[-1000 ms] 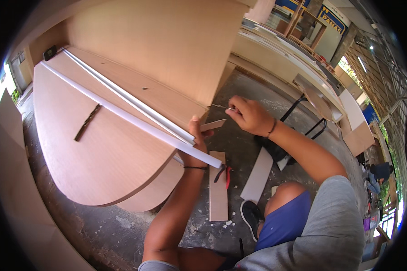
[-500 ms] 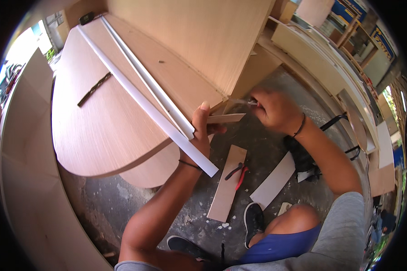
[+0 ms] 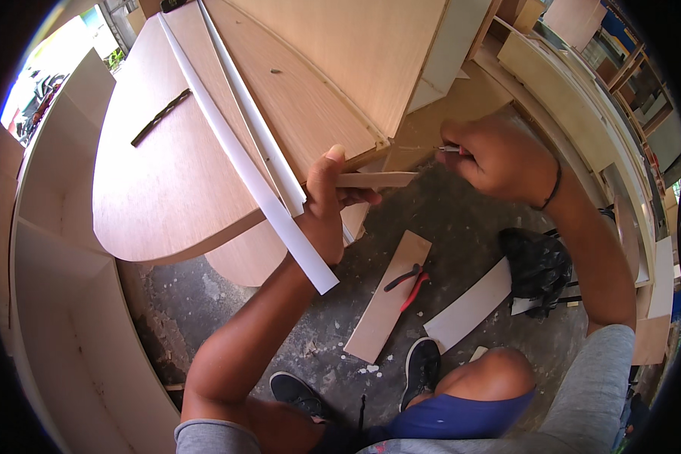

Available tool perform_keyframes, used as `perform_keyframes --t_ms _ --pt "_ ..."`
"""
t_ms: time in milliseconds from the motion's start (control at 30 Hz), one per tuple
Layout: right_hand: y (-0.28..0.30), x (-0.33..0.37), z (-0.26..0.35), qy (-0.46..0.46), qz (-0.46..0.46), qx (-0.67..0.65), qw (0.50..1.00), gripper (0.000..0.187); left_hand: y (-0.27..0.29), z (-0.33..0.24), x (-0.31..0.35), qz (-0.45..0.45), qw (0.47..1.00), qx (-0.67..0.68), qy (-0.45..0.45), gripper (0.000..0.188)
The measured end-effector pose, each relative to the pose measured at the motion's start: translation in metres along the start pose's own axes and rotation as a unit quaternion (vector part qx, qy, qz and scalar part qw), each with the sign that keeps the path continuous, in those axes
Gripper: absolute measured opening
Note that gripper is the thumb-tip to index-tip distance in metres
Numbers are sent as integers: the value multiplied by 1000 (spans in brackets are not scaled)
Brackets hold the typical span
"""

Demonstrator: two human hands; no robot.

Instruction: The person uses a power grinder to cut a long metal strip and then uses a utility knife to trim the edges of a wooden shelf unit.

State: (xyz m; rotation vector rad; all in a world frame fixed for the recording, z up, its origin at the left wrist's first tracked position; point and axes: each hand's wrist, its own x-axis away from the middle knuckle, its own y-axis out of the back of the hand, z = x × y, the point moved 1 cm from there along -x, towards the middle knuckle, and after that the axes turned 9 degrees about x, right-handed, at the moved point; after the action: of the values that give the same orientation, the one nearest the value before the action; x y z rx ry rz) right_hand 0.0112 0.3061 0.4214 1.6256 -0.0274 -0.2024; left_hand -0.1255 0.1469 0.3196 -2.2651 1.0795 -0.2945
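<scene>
My left hand (image 3: 325, 212) is closed around a thin wooden strip (image 3: 378, 179), thumb up, below the corner of a wood-faced panel. The strip's free end points right. To the right of that end, my right hand (image 3: 499, 159) is closed on a small, thin, metal-tipped thing (image 3: 448, 149); most of it is hidden in the fist. A faint thin line runs between its tip and the panel corner. Two long white strips (image 3: 242, 163) lie across the rounded wooden panel (image 3: 159, 197), their near ends by my left wrist.
A drill bit (image 3: 161, 117) lies on the rounded panel. On the floor, red-and-black pliers (image 3: 410, 286) rest on a flat board (image 3: 371, 333). Nearby are a pale board (image 3: 469, 306) and a black plastic bag (image 3: 537, 268). A long wooden carcass (image 3: 68, 303) stands left; stacked panels (image 3: 575, 98) stand right.
The view has shifted, so the panel sits higher. My right hand has moved a little right, away from the wooden strip's end. My left hand keeps its hold on the strip.
</scene>
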Motion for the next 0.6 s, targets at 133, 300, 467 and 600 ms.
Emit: perform_keyframes --t_ms 133,300,467,600 --pt "-16 2 5 -4 -72 63 995 15 -1 1 0 -1 1000 -2 1 46" --pt "-36 -2 -2 12 -127 104 986 17 -1 -2 1 -17 1000 -3 8 46" --pt "-41 -11 -14 34 -108 111 987 17 -3 -1 3 -16 1000 -6 23 49" --pt "-44 -15 -15 22 -105 135 985 18 -2 -1 3 10 999 -2 52 51"
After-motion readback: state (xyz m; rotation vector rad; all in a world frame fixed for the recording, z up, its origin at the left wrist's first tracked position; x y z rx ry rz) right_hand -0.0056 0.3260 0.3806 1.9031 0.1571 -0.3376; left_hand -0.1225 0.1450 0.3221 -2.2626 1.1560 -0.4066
